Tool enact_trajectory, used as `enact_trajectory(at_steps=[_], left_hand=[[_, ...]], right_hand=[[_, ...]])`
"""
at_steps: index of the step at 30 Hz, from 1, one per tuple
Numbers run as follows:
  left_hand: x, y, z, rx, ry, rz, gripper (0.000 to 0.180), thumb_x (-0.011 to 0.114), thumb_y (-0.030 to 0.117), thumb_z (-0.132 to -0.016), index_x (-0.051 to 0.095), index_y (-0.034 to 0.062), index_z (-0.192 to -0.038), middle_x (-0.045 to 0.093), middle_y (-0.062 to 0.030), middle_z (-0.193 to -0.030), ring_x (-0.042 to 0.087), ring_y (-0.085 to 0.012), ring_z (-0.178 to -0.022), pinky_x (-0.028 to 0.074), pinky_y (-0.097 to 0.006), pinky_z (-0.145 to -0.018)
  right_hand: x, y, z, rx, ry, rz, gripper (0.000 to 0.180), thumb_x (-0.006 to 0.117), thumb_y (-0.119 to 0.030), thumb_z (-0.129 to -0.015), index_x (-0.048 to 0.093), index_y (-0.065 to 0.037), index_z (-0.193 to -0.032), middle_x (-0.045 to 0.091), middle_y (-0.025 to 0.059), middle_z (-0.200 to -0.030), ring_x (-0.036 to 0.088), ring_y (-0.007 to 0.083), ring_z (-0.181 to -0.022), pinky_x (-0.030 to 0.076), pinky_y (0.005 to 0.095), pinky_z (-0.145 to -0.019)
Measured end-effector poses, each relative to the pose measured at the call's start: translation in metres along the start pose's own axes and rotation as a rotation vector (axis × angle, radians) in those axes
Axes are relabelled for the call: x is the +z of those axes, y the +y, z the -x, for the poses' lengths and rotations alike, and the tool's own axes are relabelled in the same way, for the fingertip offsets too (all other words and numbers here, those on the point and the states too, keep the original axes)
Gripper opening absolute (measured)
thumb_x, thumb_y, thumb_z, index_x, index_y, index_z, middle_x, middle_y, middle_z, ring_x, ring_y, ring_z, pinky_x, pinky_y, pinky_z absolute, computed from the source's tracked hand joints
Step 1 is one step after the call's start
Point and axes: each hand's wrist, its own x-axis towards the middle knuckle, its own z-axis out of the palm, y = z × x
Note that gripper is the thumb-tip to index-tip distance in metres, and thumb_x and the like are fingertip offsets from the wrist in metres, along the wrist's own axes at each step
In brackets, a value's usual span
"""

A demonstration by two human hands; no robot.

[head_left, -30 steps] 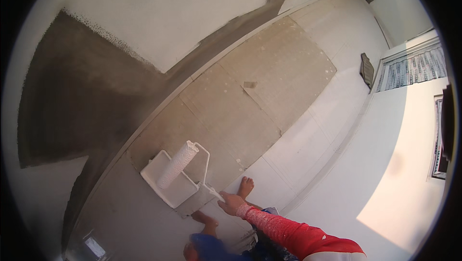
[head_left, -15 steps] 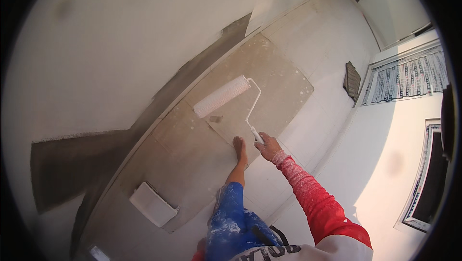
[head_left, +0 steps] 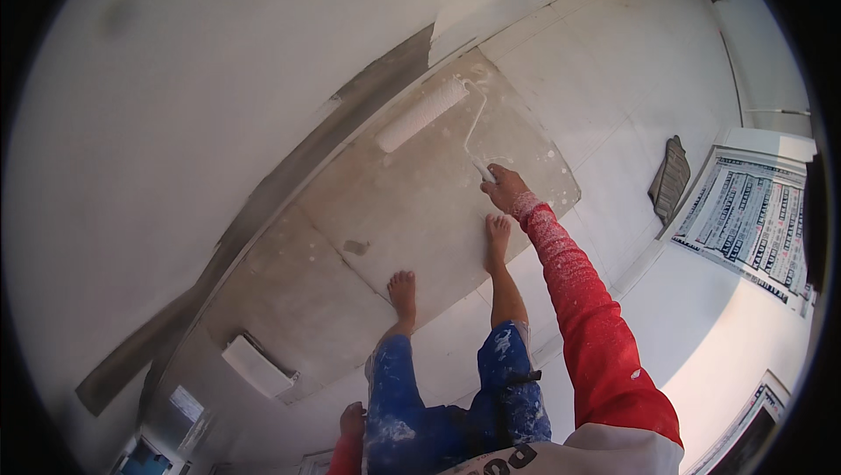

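Observation:
My right hand [head_left: 505, 189] is closed round the handle of a paint roller [head_left: 424, 114]. Its long sleeve is white and fluffy, and a bent white wire frame joins it to the handle. The roller hangs over a brownish sheet [head_left: 420, 204] on the floor, near the foot of the white wall [head_left: 210, 107]. An unpainted grey band [head_left: 289, 160] runs low along that wall. My left hand [head_left: 352, 420] hangs low beside my left leg, small and dim, its fingers unclear. Nearest to it is a white paint tray [head_left: 258, 365] on the floor.
My two bare feet stand on the sheet. A grey ribbed mat [head_left: 671, 179] lies at the right, by a window [head_left: 745, 221] covered in printed film. A second framed window [head_left: 753, 431] is at the lower right. A blue opening [head_left: 144, 459] shows at the lower left.
My right hand and the roller have moved forward and up in the picture. My right foot has come into view ahead of the left. My left hand now shows at the lower edge.

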Motion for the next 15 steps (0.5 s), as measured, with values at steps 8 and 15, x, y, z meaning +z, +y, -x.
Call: enact_trajectory(at_steps=[8,15], left_hand=[[0.146,0.056,0.068,-0.250,-0.118,-0.203,0.047,0.053,0.042,-0.099,0.061,0.0061,-0.129,0.070,-0.0250,-0.111,0.069,-0.0356,-0.100,0.055,-0.043,-0.088],[0.231,0.108,0.113,-0.184,-0.094,-0.075,0.038,0.051,0.036,-0.099,0.066,0.0059,-0.116,0.071,-0.0223,-0.106,0.069,-0.0361,-0.097,0.054,-0.045,-0.088]], right_hand=[[-0.017,0.024,-0.153,0.140,-0.235,-0.098,0.032,0.063,-0.023,-0.088,0.061,0.001,-0.108,0.070,0.0239,-0.091,0.071,0.0375,-0.080,0.056,0.0474,-0.072],[-0.022,0.032,-0.174,0.131,-0.271,-0.170,0.033,0.064,-0.024,-0.088,0.061,0.001,-0.110,0.071,0.0232,-0.090,0.071,0.0367,-0.077,0.056,0.0461,-0.071]])
